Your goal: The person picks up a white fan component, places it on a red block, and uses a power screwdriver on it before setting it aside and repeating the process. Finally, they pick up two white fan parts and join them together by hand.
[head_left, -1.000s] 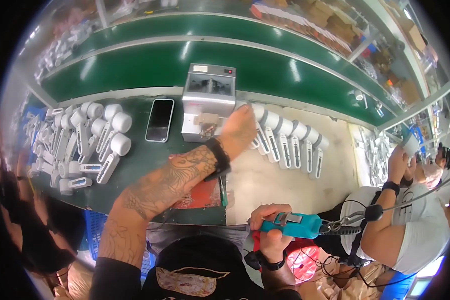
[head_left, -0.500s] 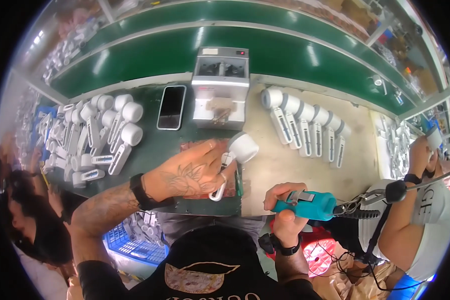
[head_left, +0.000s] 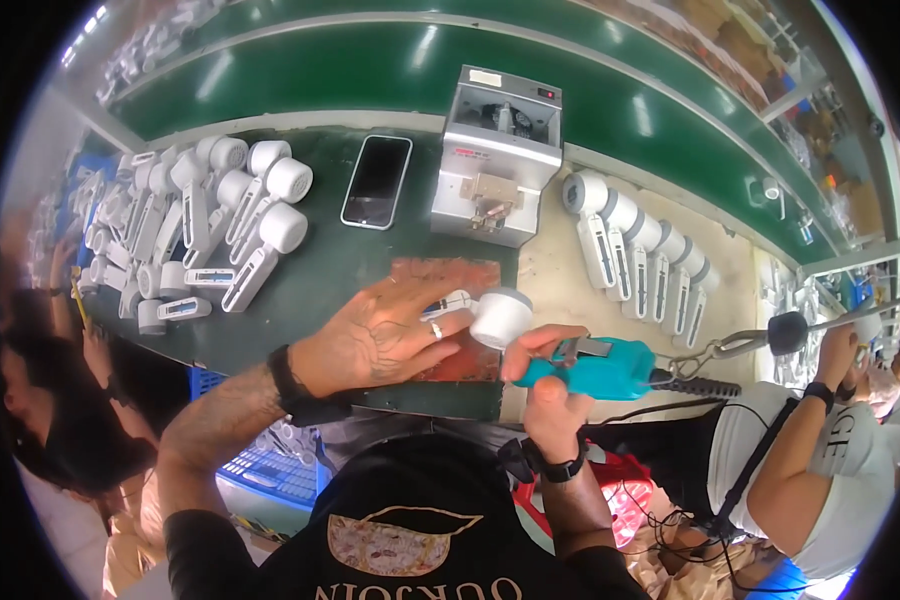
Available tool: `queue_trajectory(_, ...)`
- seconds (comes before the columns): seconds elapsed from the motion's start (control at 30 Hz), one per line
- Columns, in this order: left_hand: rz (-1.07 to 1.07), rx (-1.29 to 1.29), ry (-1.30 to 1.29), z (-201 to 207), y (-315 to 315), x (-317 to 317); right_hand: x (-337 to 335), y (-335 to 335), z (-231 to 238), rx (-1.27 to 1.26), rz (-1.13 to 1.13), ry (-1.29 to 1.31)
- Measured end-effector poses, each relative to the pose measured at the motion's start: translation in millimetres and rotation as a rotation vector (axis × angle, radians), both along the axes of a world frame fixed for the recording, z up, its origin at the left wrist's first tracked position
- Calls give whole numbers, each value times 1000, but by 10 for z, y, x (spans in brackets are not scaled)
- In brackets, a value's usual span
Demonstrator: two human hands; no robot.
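The left hand, palm down, has its fingers bent closed over the handle of a white plastic device with a drum-shaped head. The handle lies mostly beneath and beyond those fingers; the head juts out to the right of the fingertips, between the two hands. The device is over a worn red rectangular mat near the front edge of the dark green desk, its head reaching the mat's right edge.

The right hand is curled firmly round a teal handheld tool, fingers above and thumb below, over the desk's front edge. Its fingertips are just beside the lower right of the device's head; whether they touch cannot be told. A metal clip and a black coiled cord run off the tool's right end.

Toward the desk's back edge stand a silver box-shaped machine and, left of it, a black-screened phone with a pale rim. Similar white devices heap along the desk's left end; six more line up on the cream-coloured surface at right, handles toward the front.
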State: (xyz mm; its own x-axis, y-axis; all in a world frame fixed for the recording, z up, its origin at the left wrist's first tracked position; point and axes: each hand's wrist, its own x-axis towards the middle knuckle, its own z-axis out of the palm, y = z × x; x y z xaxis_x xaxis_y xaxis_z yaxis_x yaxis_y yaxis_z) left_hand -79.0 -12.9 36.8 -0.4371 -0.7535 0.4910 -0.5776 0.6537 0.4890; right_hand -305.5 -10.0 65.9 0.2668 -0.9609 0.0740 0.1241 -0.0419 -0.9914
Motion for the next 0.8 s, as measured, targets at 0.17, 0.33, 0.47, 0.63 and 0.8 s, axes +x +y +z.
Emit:
queue_trajectory(0.17,200,151,284,-230,27,-284,3,-95,-71,-129,-172,87)
queue_trajectory(0.33,255,208,416,-138,-75,-339,-70,-201,-136,-213,-236,75)
queue_trajectory(0.47,130,171,322,-152,-91,-234,-3,-336,-148,-221,-289,53)
queue_trajectory(0.63,114,198,257,-57,-107,-135,-27,-419,-40,-263,-302,130)
queue_trajectory(0.8,8,237,151,-46,-290,-140,100,-572,263,-299,-232,-156)
